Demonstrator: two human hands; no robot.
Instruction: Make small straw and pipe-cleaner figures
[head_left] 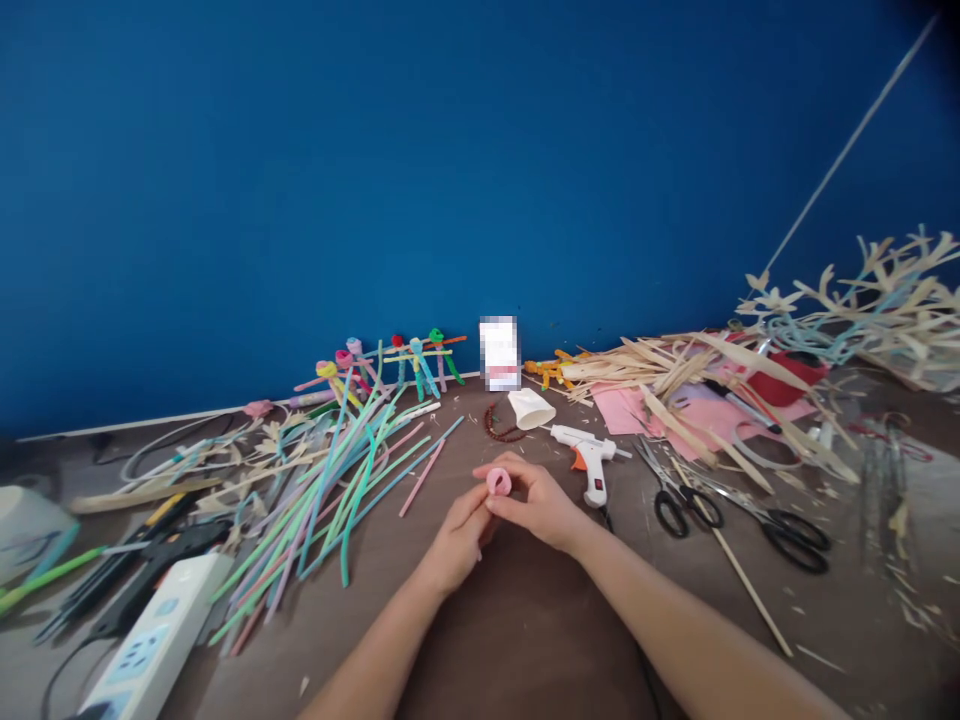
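A small pink coil [499, 482], rolled into a ring with a hole in its middle, is held between both hands above the brown table. My left hand [459, 540] grips it from below and the left, fingers closed. From the right, my right hand [536, 503] pinches it between thumb and fingers. A white glue gun [594, 465] with an orange trigger lies just right of my right hand. Left of my hands lies a loose pink stem [422, 478], beside a pile of pastel fuzzy stems [330, 510].
Two pairs of black-handled scissors [671, 500] and a thin wooden stick [739, 570] lie at right. Pale dried strips [675, 365] cover pink sheets behind. A white power strip [161, 630] is front left. Small stem figures [420, 365] and a white cup [531, 408] stand or lie near the blue wall.
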